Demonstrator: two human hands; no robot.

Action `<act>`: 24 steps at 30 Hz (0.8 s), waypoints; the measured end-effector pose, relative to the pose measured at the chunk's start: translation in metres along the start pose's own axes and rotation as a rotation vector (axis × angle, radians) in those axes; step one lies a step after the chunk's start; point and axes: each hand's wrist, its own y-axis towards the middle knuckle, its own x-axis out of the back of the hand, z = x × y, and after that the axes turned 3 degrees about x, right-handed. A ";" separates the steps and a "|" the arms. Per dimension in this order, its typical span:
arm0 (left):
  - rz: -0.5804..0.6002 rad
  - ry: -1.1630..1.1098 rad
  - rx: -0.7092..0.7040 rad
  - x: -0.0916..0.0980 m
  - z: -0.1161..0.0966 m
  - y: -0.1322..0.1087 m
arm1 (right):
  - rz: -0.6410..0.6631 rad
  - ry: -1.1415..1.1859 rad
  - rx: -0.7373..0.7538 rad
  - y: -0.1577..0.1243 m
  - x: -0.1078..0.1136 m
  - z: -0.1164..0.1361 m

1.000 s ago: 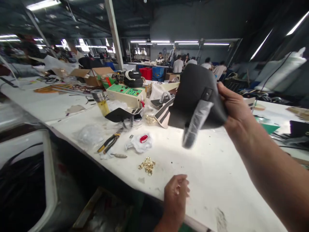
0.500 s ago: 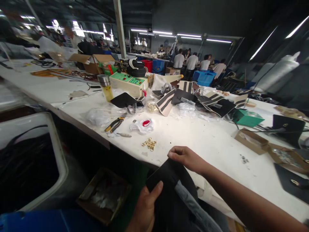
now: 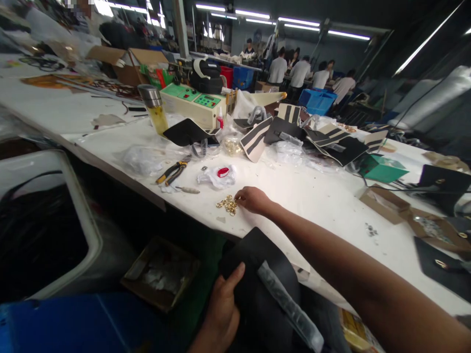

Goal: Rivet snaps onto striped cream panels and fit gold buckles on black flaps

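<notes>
My left hand (image 3: 223,308) grips a black leather bag piece (image 3: 253,255) by its left edge, thumb on top, below the table's front edge. A strip wrapped in clear plastic (image 3: 287,304) runs down the piece. Over the table, my right hand (image 3: 253,200) has its fingertips pinched at the right side of a small pile of gold metal rings (image 3: 226,205). Whether a ring is between those fingers is too small to make out. Behind the pile lie a white plastic bag with a red ring-shaped item (image 3: 222,172), an awl-like tool (image 3: 187,189) and yellow-black pliers (image 3: 172,173).
Farther back on the white table (image 3: 294,196) stand a bottle of yellow liquid (image 3: 154,110), a green-topped machine (image 3: 195,103) and striped bag pieces (image 3: 256,138). Cardboard trays (image 3: 384,206) sit at right. A white bin (image 3: 88,245) and a carton (image 3: 162,274) are below left.
My right hand has left the edge of the black leather piece and moved forward to the gold rings. My left hand still holds the piece. The view has tilted down slightly.
</notes>
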 end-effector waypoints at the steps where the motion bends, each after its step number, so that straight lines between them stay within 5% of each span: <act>1: 0.024 0.007 -0.006 -0.001 0.000 0.000 | 0.012 -0.008 -0.001 -0.001 0.001 -0.002; 10: 0.146 0.040 -0.003 -0.009 -0.001 -0.003 | -0.052 0.043 -0.078 -0.031 0.021 -0.009; 13: 0.117 0.057 -0.040 -0.015 -0.002 -0.012 | -0.180 0.289 -0.106 -0.083 0.031 0.000; 18: 0.192 0.156 -0.095 -0.029 0.003 -0.030 | -0.354 1.027 -0.253 -0.210 0.021 0.033; 24: 0.232 0.533 -0.230 -0.038 0.026 -0.046 | -0.731 0.870 -0.270 -0.296 -0.010 0.055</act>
